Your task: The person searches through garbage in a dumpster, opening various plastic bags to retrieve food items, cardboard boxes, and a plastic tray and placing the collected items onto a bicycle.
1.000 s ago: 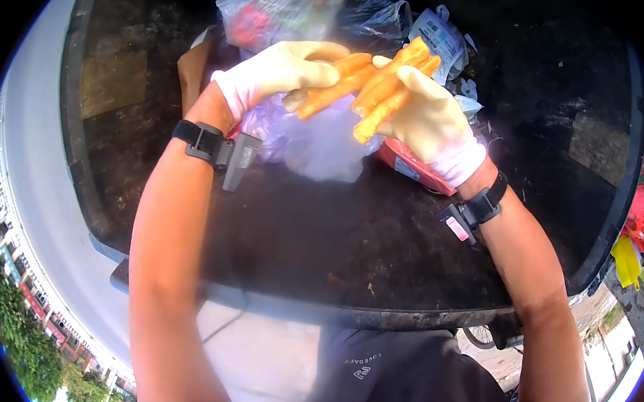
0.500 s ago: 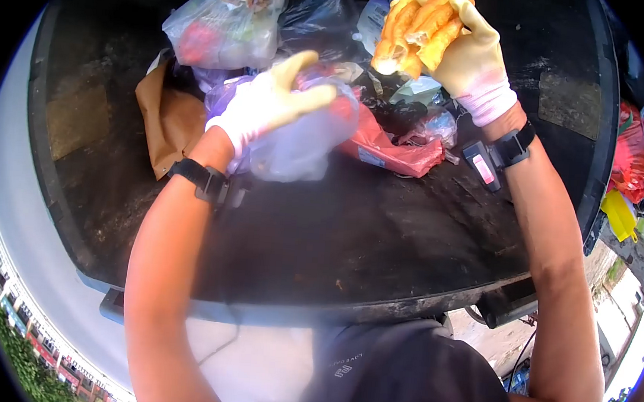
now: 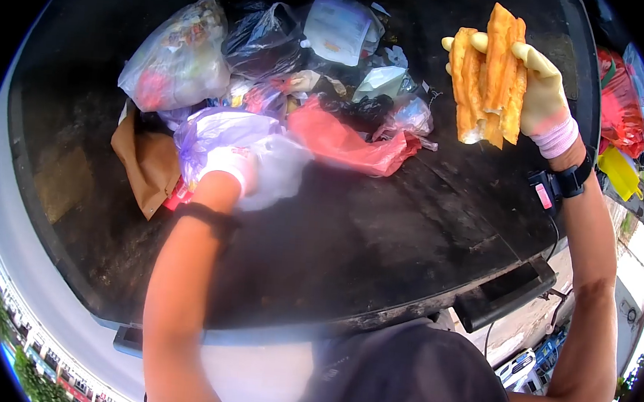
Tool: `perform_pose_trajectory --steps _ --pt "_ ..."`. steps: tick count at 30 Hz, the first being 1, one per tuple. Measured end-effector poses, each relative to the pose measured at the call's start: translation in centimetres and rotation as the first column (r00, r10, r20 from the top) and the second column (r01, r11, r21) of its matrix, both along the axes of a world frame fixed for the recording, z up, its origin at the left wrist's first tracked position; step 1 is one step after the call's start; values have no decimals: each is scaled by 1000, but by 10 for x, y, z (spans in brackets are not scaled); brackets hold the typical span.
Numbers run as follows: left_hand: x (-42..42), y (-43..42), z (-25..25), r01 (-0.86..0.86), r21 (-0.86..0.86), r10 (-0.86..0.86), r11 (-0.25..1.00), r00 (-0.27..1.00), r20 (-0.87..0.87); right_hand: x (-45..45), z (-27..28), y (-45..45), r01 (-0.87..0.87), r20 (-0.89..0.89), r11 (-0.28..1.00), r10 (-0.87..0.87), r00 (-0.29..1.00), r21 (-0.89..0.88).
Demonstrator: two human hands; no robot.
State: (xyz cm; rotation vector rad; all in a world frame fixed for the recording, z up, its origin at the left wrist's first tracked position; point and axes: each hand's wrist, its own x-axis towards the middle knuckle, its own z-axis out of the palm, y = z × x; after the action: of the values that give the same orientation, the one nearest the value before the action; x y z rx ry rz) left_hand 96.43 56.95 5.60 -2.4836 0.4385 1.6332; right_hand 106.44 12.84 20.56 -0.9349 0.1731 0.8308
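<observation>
Several golden fried dough sticks (image 3: pixel 494 82) stand out at the upper right, held in my gloved right hand (image 3: pixel 542 89), whose fingers wrap behind them. My left hand (image 3: pixel 231 166), also in a pale glove, reaches into a thin purple and white plastic bag (image 3: pixel 276 164) left of centre. The bag hides its fingers. Beside that bag lie a red plastic bag (image 3: pixel 349 139) and a brown paper piece (image 3: pixel 145 162).
A clear bag of waste (image 3: pixel 179 60), a black bag (image 3: pixel 262 40) and a white labelled package (image 3: pixel 338 30) lie at the back of the dark surface (image 3: pixel 318 253). Red and yellow bags (image 3: pixel 622 102) hang beyond its right edge. A black handle (image 3: pixel 506 292) juts from the front edge.
The dough sticks, earlier between both hands, have moved right in my right hand. My left hand let go of them and moved down into the purple and white bag. The view has shifted.
</observation>
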Motion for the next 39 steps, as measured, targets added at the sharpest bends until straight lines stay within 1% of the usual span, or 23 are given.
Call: perform_pose_trajectory --steps 2,6,8,9,11,14,15,18,20,22,24,25,26,28,30,31,32,34,35,36,37,38,39 --pt "21 -22 12 -116 -96 121 989 991 51 -5 7 -21 28 3 1000 -28 1000 -9" --pt "36 -102 20 -278 -341 307 898 951 35 -20 27 -48 45 -2 998 -45 999 40" --pt "34 -147 26 -324 -470 316 821 944 -98 -26 35 -59 32 15 997 -33 999 76" --pt "22 -170 -18 -308 -445 271 841 951 -146 -28 36 -65 14 59 998 -18 998 68" --pt "11 -211 -37 -426 -410 359 807 904 -232 -36 40 -73 33 67 997 -38 997 66" --pt "0 -247 -29 -331 -310 293 891 942 -163 -50 41 -86 47 107 998 -50 993 33" --pt "-13 -245 -49 -340 -329 336 881 939 -70 -55 41 -92 40 129 999 -42 991 19" --pt "-8 -228 -45 -256 -315 231 914 966 -116 -72 41 -111 69 178 998 -69 982 9" --pt "-4 -203 -29 -238 -297 226 925 971 -72 -85 48 -126 102 195 995 -102 975 12" --pt "-5 -162 -24 -436 -324 445 839 894 -51 -101 53 -143 147 208 989 -146 967 12" --pt "17 -129 8 -448 -307 426 840 894 -139 -118 59 -155 195 212 981 -191 958 3" --pt "20 -109 21 -641 -382 611 665 762 -214 -128 63 -160 222 206 975 -217 954 -2" --pt "21 -89 33 -787 -430 748 442 588 -307 -138 68 -165 251 201 968 -246 948 -3" --pt "28 -46 52 -832 -536 850 142 380 -365 -157 77 -167 321 187 947 -313 931 -15" --pt "35 -53 114 -793 -596 911 -127 144 -386 -172 84 -169 391 175 920 -382 908 -21" --pt "36 -40 127 -763 -624 895 -170 146 -422 -179 88 -168 425 173 905 -416 893 -19" --pt "40 -50 169 -759 -650 934 -49 196 -299 -185 94 -166 475 130 880 -468 874 -27" --pt "40 -45 199 -733 -673 966 97 233 -114 -193 99 -161 513 84 858 -514 854 31" --pt "39 -39 208 -694 -681 952 234 305 18 -193 100 -163 492 120 869 -493 861 40" --pt "32 -11 200 -488 -755 849 438 502 168 -196 104 -163 475 144 879 -476 868 44" --pt "20 7 199 -384 -760 785 525 563 258 -198 114 -157 504 142 864 -501 854 20" --pt "11 23 198 -313 -741 719 594 621 313 -203 120 -151 534 119 846 -529 840 -3" --pt "2 38 196 -272 -722 668 637 663 339 -207 124 -151 529 113 848 -528 842 19"
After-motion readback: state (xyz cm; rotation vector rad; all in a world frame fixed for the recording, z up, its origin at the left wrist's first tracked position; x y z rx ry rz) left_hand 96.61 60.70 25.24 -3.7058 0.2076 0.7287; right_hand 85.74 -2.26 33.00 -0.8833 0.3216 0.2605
